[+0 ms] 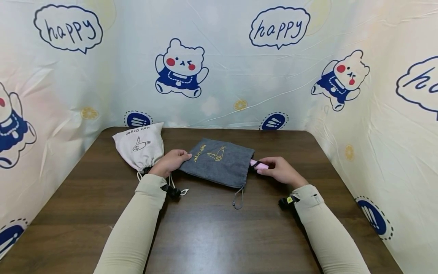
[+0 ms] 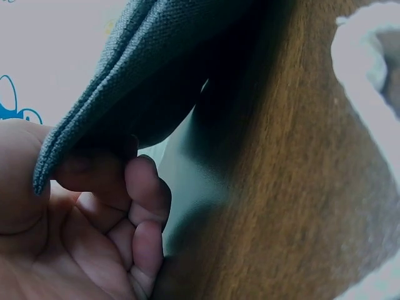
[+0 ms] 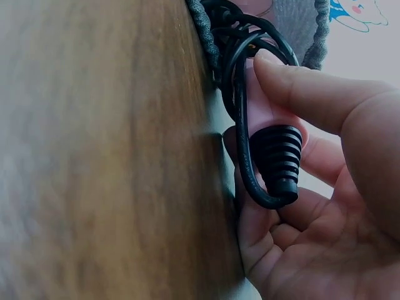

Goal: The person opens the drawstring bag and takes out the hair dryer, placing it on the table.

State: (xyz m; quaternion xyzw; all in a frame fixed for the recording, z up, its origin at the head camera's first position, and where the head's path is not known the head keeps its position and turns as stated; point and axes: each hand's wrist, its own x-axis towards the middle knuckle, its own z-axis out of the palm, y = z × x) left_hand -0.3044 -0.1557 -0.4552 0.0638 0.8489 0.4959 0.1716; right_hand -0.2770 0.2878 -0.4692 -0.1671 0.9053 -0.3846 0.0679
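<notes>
A dark grey drawstring bag with a yellow "Hair Dryer" print lies on the table, its mouth facing right. My left hand pinches the bag's closed left corner between thumb and fingers. At the mouth, my right hand grips the pink handle of a hair dryer; the rest of it is hidden inside the bag. In the right wrist view a black cord is looped around the handle, coming from a ribbed black sleeve at its end. My thumb presses the handle beside the cord.
A white drawstring bag with a black hair dryer print lies at the back left, its cords trailing under my left wrist. The grey bag's drawstring loop hangs toward the front. A printed cloth stands behind the brown table.
</notes>
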